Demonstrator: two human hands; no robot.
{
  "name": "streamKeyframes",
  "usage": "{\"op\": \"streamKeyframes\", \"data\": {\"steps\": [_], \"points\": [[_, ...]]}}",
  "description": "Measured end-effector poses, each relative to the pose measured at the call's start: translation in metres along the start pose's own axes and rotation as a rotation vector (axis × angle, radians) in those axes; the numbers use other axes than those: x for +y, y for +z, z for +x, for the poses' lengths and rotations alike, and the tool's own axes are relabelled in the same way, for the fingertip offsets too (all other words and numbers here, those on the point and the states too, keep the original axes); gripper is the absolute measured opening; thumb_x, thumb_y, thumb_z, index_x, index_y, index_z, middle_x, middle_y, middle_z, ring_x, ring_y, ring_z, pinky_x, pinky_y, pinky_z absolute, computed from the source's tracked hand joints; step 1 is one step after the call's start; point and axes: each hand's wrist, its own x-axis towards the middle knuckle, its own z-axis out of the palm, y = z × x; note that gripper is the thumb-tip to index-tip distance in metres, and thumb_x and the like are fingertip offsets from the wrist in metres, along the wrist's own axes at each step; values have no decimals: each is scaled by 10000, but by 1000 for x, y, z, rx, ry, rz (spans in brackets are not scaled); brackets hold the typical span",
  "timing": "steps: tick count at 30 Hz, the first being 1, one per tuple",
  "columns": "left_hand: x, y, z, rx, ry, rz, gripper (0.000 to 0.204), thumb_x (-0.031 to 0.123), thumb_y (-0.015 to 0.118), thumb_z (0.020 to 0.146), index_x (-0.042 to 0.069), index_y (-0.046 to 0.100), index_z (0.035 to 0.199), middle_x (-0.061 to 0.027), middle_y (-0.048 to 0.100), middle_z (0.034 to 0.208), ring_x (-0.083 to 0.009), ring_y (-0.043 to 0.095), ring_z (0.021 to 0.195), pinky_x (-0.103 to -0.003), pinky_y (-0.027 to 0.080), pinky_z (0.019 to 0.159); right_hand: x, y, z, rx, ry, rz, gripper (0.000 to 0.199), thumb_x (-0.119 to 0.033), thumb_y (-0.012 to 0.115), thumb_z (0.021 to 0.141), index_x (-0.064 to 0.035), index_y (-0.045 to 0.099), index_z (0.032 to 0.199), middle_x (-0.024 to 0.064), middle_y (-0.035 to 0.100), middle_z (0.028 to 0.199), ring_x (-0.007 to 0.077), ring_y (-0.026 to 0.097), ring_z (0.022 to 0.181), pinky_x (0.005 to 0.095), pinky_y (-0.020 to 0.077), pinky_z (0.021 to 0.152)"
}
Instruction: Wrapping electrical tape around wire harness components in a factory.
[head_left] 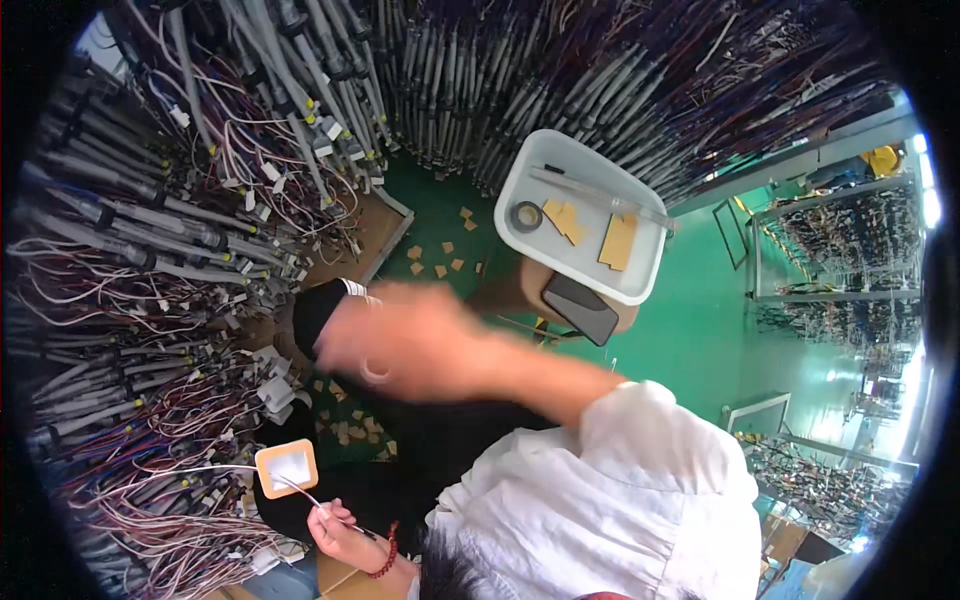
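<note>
Head view, sole one here. Left hand [340,535], near left, red beaded bracelet [385,555] on the wrist: fingers pinched on a thin pale cable [306,493], which runs up and left over the orange-rimmed pad [264,472] with a white middle. Pad sits just beyond the hand, in front of dark clothing (contact unclear).

Right hand [400,345], center-left, at the end of a bare forearm from a white sleeve [660,440]: heavily blurred, can't tell whether it grips anything. A black rounded thing with white stripes [318,315] is just left of it.

Left and far sides: dense cable bundles [440,90], gray sleeving plus loose wires. Far, right of center: white tub [507,190] with a tape roll [527,216], yellow cardboard pieces [617,243] and a clear strip [600,192]. Black phone [582,310] on the near side of the tub. Small tan scraps [415,268] scattered on the green floor [690,345]; loaded racks [840,250] far right.
</note>
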Motion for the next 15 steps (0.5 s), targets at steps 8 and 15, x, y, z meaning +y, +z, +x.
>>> {"op": "streamKeyframes", "data": {"steps": [8,15], "points": [[-14,14,-3,-72,-44,-203,288,305,446,960,41,471,846,-32,463,755,-114,445,702,-350,433,918,285,-77,-191,-55,1121,-671,389,-160,647,700,-64,632,1077,215,589,1068,359,560,1038,445,460,872],[-21,9,-2,-187,-35,-361,312,249,394,985,-32,503,1065,-201,399,1402,-181,565,915,-334,435,961,277,-63,-200,109,1142,-582,250,-189,648,721,-79,620,943,180,613,1055,347,606,936,424,491,794]]}}
